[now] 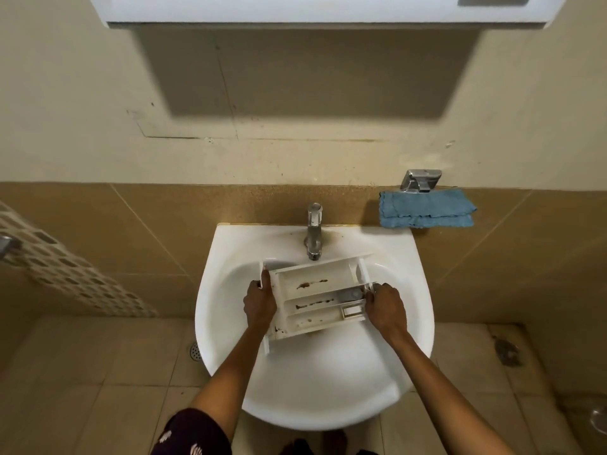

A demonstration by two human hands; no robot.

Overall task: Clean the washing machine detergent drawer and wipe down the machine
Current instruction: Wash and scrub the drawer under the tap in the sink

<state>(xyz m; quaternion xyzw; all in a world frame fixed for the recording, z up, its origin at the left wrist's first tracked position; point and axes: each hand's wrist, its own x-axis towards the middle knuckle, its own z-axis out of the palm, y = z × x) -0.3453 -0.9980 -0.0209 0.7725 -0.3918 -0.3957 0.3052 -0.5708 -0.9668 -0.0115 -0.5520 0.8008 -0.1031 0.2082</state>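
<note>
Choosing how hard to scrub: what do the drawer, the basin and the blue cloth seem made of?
Drawer: white moulded plastic, matte; thin walls and dividers, brown residue streaks. Basin: probably glazed ceramic; glossy white, thick rounded rim. Blue cloth: soft napped textile, perhaps microfibre; fuzzy surface, wavy edge, folded.

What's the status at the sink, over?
Left hand, right hand each grip an end of the detergent drawer over the sink. Brown residue in compartments. No water visible from tap; nothing blocking.
</note>
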